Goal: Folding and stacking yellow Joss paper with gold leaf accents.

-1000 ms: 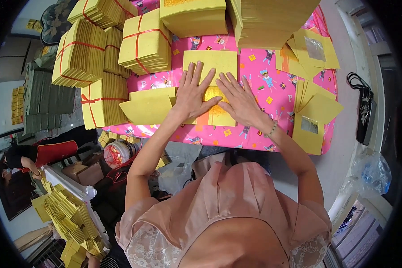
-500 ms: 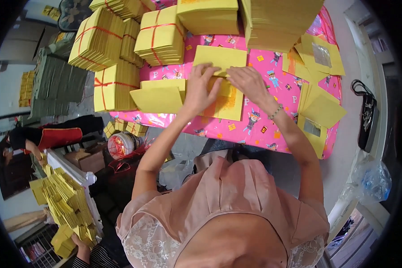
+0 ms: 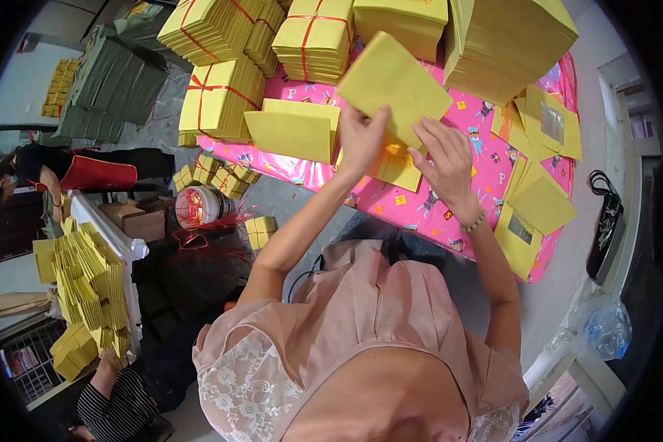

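Right of the propped yellow folder [image 3: 291,134], the left hand [image 3: 362,144] is pinching the tilted yellow paper [image 3: 398,85], where light, even pressure would likely spare its corners. The right hand [image 3: 449,163] is hovering at or touching its lower right edge, thumb and fingers apart; beyond, the pink surface [image 3: 486,166] is offering bare room before loose papers [image 3: 541,195] near its right edge.

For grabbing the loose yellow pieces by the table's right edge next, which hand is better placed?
Probably the right hand: it's nearer those yellow pieces, while the left hand grips the yellow card.
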